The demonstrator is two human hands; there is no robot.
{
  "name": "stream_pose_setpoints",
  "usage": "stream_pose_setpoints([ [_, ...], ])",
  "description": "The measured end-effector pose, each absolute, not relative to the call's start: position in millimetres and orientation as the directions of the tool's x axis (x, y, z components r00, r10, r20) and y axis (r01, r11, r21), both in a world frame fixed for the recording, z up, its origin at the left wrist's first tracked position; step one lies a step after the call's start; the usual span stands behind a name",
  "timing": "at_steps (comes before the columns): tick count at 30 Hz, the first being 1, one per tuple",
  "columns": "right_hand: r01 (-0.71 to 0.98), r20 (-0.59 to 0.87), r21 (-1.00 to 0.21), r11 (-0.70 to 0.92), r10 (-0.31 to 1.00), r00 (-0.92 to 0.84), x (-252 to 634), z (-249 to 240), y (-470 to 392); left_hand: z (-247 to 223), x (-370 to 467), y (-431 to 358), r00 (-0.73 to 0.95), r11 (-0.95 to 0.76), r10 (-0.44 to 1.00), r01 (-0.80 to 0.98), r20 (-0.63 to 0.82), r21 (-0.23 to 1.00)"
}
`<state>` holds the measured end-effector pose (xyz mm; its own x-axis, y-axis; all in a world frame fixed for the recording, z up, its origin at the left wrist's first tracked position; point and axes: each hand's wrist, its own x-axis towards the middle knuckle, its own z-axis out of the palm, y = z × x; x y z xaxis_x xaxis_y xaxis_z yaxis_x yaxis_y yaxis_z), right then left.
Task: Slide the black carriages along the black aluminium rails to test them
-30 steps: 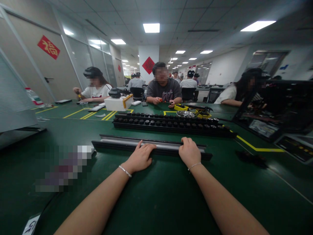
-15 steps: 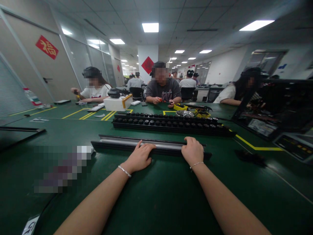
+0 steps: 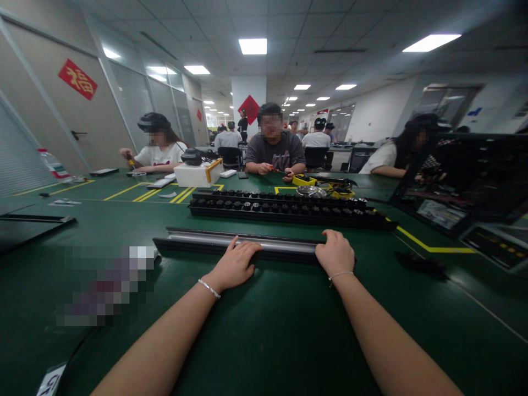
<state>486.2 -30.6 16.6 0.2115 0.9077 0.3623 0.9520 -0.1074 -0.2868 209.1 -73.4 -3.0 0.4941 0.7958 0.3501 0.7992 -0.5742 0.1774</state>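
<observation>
A long black channel-shaped rail point(image 3: 193, 247) lies across the green table in front of me, with a shiny silver strip point(image 3: 284, 243) along its inside. My left hand point(image 3: 234, 265) rests on the rail's middle, fingers spread and stretched over the near wall onto the strip. Near the right end, my right hand point(image 3: 336, 254) is wrapped over the rail, its fingertips at the far wall. The palm and wrist hide part of that end. Behind it stand dark racks point(image 3: 289, 209) carrying rows of small round black parts.
At left lies a pixelated object point(image 3: 107, 286) with a cable. Further back are a white foam box point(image 3: 198, 175), a metal dish point(image 3: 311, 191) and yellow trays. A black open frame point(image 3: 429, 181) stands right, beside a dark device point(image 3: 495, 247). Co-workers sit across and at both sides.
My right hand has slid a little to the right along the rail, towards its end. My left hand and the rail have stayed in place.
</observation>
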Motion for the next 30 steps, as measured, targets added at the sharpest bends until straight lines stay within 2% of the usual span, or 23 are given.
stream_pose_setpoints([
  [10,0.937,0.307,-0.301,-0.179,0.912,0.273,492.7,20.4,-30.0,-4.9,205.9,-72.1,0.478,-0.557,0.801,0.816,0.361,0.154],
  [22,0.858,0.224,-0.401,-0.32,0.874,0.431,521.7,21.9,-27.8,-10.3,199.2,-67.7,0.399,-0.487,0.818,0.864,0.415,0.127],
  [30,0.846,0.232,-0.439,-0.303,0.871,0.433,530.1,17.9,-25.5,-10.3,198.9,-67.8,0.396,-0.48,0.823,0.868,0.407,0.126],
])
